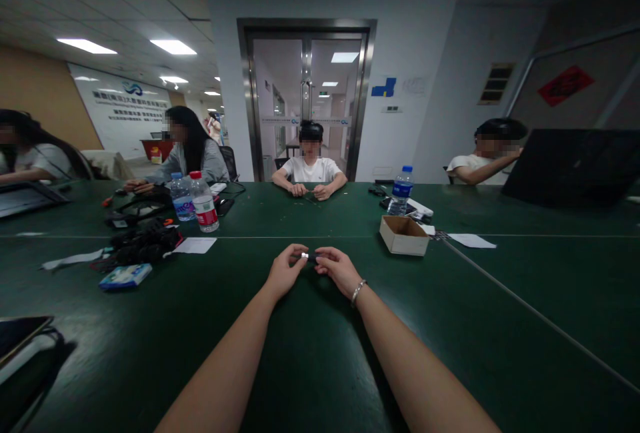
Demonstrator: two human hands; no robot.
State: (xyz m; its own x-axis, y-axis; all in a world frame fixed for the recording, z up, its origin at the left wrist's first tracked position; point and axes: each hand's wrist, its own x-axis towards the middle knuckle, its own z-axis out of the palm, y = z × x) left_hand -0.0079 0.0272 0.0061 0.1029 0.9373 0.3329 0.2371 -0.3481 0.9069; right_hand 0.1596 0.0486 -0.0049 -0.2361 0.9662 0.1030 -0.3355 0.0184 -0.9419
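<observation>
At centre frame, the left hand (285, 274) and right hand (343, 273) pinch opposite ends of a small black-and-silver object (312, 258); light, level pressure steadies it.

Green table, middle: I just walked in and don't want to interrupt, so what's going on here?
The left hand and right hand hold a small dark object with a shiny end between their fingertips, over the green table. An open box sits farther off, to the right. Across the table sits a person in white.
</observation>
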